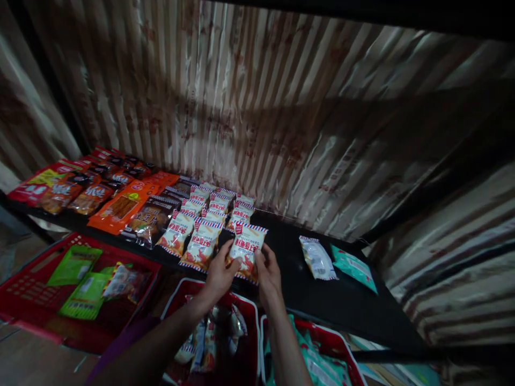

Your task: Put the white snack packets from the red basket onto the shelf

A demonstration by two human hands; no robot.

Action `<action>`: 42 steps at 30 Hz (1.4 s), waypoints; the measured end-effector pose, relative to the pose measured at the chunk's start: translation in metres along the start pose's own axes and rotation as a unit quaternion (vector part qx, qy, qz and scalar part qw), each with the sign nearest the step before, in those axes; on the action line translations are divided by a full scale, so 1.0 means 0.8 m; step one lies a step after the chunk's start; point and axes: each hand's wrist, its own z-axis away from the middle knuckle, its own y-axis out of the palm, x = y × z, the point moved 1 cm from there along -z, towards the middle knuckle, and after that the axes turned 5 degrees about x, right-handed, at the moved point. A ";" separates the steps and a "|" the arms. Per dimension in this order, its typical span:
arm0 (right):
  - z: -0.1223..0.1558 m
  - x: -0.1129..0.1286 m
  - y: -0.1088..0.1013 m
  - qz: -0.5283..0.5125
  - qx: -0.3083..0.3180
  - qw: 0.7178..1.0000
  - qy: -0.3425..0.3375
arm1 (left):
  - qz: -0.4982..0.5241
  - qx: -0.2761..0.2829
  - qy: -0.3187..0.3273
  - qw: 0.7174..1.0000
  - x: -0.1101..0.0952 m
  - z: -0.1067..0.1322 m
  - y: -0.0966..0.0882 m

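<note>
While both hands work at the black flat shelf [289,262], left to right: glossy red-and-orange plastic bags [60,193], flat orange pouches [120,206], dark brown pouches [148,217], rows of matching white packets [203,244]. Below left, red perforated plastic basket [24,292] with bright green packets [85,295]. Left hand [219,273] pinches left side of small white pillow packet with red lettering and striped ends [247,244], thumb on its face; right hand [269,271] pinches its right side. Packet sits at the shelf's front, beside the row; lifted or resting, can't tell. Should be light, puffy, slick film, contents probably crushable: hold by side edges or end seals, don't squeeze the middle. Under the arms, red basket with white rim [256,321]; right of it, another holding teal packets [322,364]. Far right on shelf: white packet, back up [316,259], then teal packet [354,268].
</note>
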 end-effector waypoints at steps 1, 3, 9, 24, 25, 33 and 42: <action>-0.009 -0.004 0.004 0.006 0.008 1.000 -0.011 | -0.026 -0.010 0.009 1.000 0.003 -0.010 -0.001; -0.023 -0.012 0.009 0.026 0.017 0.999 -0.034 | -0.089 -0.021 0.029 0.995 0.009 -0.026 -0.002; -0.051 -0.030 0.015 0.104 0.007 0.991 -0.088 | -0.288 -0.023 0.120 0.950 0.019 -0.045 0.004; -0.074 -0.051 0.033 0.341 -0.064 0.933 -0.094 | -0.420 -0.002 0.166 0.892 0.064 -0.055 0.011; -0.074 -0.052 0.033 0.352 -0.064 0.929 -0.093 | -0.413 -0.003 0.166 0.895 0.066 -0.055 0.011; -0.077 -0.063 0.032 0.368 -0.068 0.918 -0.133 | -0.425 -0.025 0.181 0.887 0.079 -0.062 0.013; -0.076 -0.069 0.032 0.366 -0.056 0.920 -0.130 | -0.457 -0.016 0.195 0.868 0.080 -0.060 0.011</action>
